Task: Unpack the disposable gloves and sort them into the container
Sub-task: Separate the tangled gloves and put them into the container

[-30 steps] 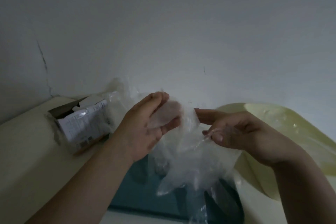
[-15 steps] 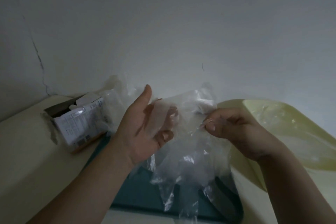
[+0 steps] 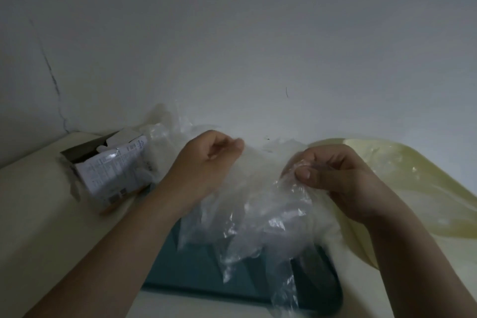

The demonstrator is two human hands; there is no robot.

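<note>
A bunch of thin clear disposable gloves point(image 3: 258, 204) hangs between my two hands above the teal container point(image 3: 196, 268). My left hand point(image 3: 204, 170) has its fingers curled and pinches the upper left edge of the plastic. On the right, my right hand point(image 3: 333, 175) pinches the upper right edge between thumb and fingers. The glove fingers dangle down into the container's mouth. An opened white glove box point(image 3: 111, 170) lies on its side at the left, with more clear plastic point(image 3: 165, 137) spilling from it.
A pale yellow lid or tray point(image 3: 413, 181) leans at the right against the wall. Everything rests on a cream table point(image 3: 38, 227) pushed against a grey wall with a crack at the left.
My left hand has gone from open with fingers up to curled round the plastic. Both hands have drawn apart, spreading the gloves wider.
</note>
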